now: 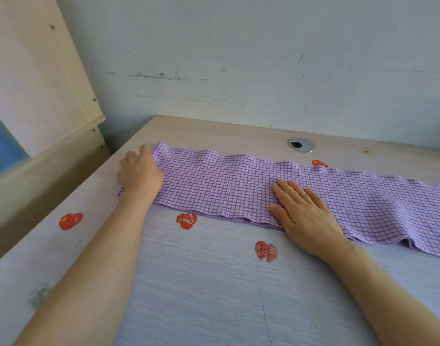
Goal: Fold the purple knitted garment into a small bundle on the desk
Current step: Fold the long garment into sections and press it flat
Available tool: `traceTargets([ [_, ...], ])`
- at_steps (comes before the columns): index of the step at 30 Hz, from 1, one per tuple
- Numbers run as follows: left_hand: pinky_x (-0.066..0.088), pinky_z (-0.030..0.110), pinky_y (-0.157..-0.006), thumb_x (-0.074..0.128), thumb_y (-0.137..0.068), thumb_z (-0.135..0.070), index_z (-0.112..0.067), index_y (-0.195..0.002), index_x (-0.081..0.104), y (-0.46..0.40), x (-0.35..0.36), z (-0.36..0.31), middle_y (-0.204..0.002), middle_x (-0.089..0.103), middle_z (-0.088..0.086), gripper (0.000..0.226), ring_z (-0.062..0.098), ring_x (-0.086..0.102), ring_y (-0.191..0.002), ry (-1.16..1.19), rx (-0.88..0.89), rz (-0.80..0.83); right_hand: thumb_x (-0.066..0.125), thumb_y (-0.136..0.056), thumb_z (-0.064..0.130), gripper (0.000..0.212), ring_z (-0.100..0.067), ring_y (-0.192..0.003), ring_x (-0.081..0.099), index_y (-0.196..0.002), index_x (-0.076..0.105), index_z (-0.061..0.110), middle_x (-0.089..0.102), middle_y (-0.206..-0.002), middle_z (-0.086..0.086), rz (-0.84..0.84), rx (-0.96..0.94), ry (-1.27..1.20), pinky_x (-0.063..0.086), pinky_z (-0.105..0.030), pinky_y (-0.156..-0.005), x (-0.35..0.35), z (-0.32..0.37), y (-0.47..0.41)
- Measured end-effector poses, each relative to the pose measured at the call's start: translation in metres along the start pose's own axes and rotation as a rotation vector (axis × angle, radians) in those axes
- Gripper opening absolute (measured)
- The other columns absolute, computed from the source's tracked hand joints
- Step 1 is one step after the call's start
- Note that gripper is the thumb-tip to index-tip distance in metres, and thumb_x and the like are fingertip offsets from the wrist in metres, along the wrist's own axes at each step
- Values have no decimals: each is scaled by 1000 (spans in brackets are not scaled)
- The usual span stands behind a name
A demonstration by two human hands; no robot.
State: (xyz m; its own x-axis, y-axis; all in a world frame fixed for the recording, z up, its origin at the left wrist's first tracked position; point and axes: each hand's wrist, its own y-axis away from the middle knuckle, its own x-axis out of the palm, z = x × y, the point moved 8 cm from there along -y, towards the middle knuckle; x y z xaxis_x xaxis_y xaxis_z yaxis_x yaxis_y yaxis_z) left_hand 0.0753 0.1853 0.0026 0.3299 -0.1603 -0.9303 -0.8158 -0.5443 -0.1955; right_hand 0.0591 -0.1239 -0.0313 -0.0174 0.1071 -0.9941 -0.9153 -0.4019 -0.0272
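Purple knitted garment [226, 186]: lies on the desk [201, 283] as a long, narrow band, already doubled lengthwise to judge by the layered hem along its near side. It runs from close to the desk's left edge across toward the right, out of view past the picture's right border, nearer the back edge than the front.

Left hand [139, 171]: at the band's left end, fingers curled over the short edge and gripping it; the fingertips themselves are hidden under the hand.

Right hand [303, 211]: flat on the cloth near the middle of the visible stretch, fingers straight and together, pressing it to the desk.

Step in hand: by my reading, the strip is made and the crosswise folding is starting, with the right hand marking where the crease will fall.

Next move calls for: lifting the left end and carrying it over to the right, across the pressing hand's line, keeping both long edges matched. The knit looks soft and wavy, so it may creep or ruck unless the right hand holds firm.

Progress: roughly midway; no bundle yet.

Also on the desk: heart stickers [186, 221] near the front hem, a round cable grommet [301, 144] by the back edge.
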Motion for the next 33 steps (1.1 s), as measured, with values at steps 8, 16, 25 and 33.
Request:
traceTargets([
  [8,37,30,-57,52,-91,-23,-7,-83,50,1,-9,-22,-72,49,6,18,19,47,-65,289,46,109,26,-97,46,54,-9,-144,6,-146,21,24,12,-156,7,-66,18,-194,0,-28,-116,-15,3,4],
  [16,54,26,-48,63,-81,-4,-10,-84,59,38,-22,-88,-84,66,8,8,21,67,-63,1259,-111,583,48,-94,29,36,-6,-112,51,-127,53,18,56,-129,4,-186,148,-972,42,-24,-95,-55,21,-1],
  [25,59,37,-54,62,-83,-10,-1,-84,61,98,-2,-175,-63,69,11,9,21,68,-52,1551,-184,935,66,-74,53,66,-24,-96,67,-123,52,11,65,-114,-11,11,291,-1750,57,-39,-78,-47,29,-15],
  [33,56,32,-71,46,-93,-20,-8,-89,62,113,-9,-203,-83,68,7,20,17,67,-72,1718,-14,1045,60,-85,5,19,-27,-86,67,-105,58,5,67,-96,-13,-323,336,-1679,57,-38,-72,-68,-19,-8],
])
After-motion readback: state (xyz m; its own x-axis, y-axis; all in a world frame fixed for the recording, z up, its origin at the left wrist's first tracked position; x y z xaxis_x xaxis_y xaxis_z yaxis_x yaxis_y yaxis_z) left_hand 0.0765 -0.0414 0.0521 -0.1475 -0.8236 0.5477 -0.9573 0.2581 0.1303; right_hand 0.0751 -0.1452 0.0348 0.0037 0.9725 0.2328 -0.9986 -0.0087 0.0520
